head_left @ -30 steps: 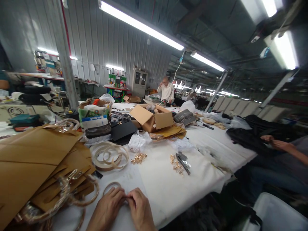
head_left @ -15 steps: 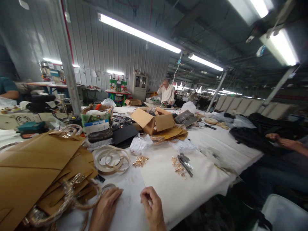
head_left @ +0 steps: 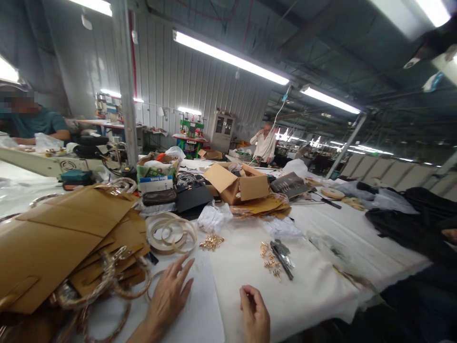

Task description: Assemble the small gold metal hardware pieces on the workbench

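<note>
A white-covered table point(head_left: 307, 281) carries one cardboard box point(head_left: 235, 185), a stack of tan panels point(head_left: 71, 228), one bundle of cream rings point(head_left: 171, 233) and two heaps of gold metal fittings point(head_left: 212, 242) point(head_left: 267, 257). One thin cream ring point(head_left: 154, 276) lies just beside the left hand point(head_left: 166, 300), whose fingers spread wide above the table, apparently touching nothing. The right hand point(head_left: 254, 314) rests well apart, its fingers curled and pressed together, pinching nothing visible.

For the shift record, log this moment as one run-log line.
left hand: open, near ring handles | right hand: curled, over white cloth
</note>
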Demonstrator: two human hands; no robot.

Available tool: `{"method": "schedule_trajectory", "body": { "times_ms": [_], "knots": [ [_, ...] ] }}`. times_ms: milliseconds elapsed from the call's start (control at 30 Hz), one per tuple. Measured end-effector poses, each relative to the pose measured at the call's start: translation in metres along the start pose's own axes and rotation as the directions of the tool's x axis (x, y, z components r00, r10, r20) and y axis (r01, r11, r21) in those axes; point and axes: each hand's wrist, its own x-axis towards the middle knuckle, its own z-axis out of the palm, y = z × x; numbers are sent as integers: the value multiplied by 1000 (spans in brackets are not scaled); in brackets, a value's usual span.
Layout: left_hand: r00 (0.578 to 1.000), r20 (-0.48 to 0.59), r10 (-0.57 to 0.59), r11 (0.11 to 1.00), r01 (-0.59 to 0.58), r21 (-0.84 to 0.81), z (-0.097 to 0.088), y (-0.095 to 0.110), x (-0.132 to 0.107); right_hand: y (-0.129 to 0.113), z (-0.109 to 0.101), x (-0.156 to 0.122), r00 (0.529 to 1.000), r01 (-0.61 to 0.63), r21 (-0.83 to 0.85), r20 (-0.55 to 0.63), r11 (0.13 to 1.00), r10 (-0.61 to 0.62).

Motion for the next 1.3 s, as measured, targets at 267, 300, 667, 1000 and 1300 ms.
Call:
{"method": "schedule_trajectory", "body": {
  "times_ms": [267, 300, 667, 1000, 1300],
  "knots": [
    [972, 234, -8, 986, 47, -160, 56, 40, 120, 6, 19, -6, 942, 321, -226, 177, 920, -285],
    [966, 259, -24, 987, 64, -148, 65, 42, 131, 7, 22, -8, 943, 325, -230, 150, 917, -297],
    [922, 293, -254, 946, 299, -121, 126, 44, 168, 19, 32, -7, 953, 303, -221, 53, 927, -299],
    [957, 137, -256, 660, 277, -698, 107, 58, 145, 7, 28, -4, 954, 301, -201, 71, 932, -293],
    [785, 475, -399, -144, 458, -877, 94, 112, 76, -11, 5, -4, 978, 184, -174, 135, 967, -162]
  ]
}}
